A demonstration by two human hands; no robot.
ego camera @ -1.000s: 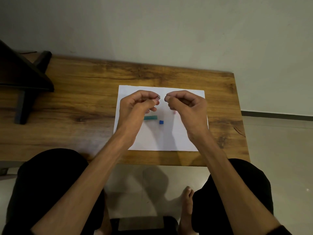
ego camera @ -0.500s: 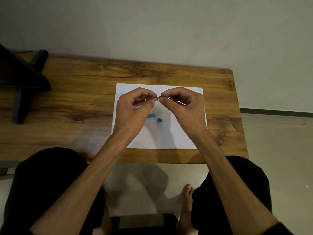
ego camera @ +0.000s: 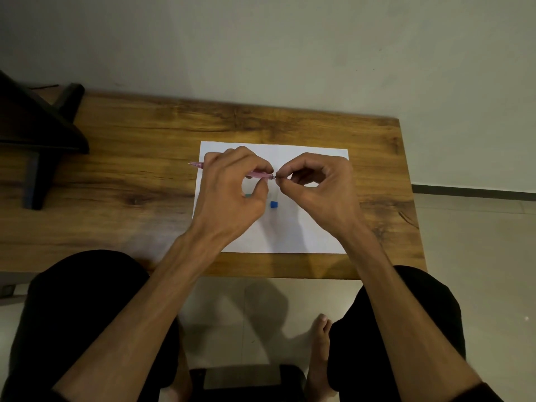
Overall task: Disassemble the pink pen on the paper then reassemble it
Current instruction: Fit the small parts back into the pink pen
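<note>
Frame centre, above the paper (ego camera: 290, 236): left hand (ego camera: 232, 192) grips the pink pen (ego camera: 261, 174); right hand (ego camera: 322, 187) pinches a small part, too small to identify, at its right end. Blue cap (ego camera: 273, 204) lies below.

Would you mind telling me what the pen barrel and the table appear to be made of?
The pink pen barrel looks like translucent plastic, since light passes through its tinted body. The table looks like wood or wood-look laminate, with visible grain, knots and a slight sheen.

Pink pen barrel (ego camera: 259, 174) newly visible.
</note>
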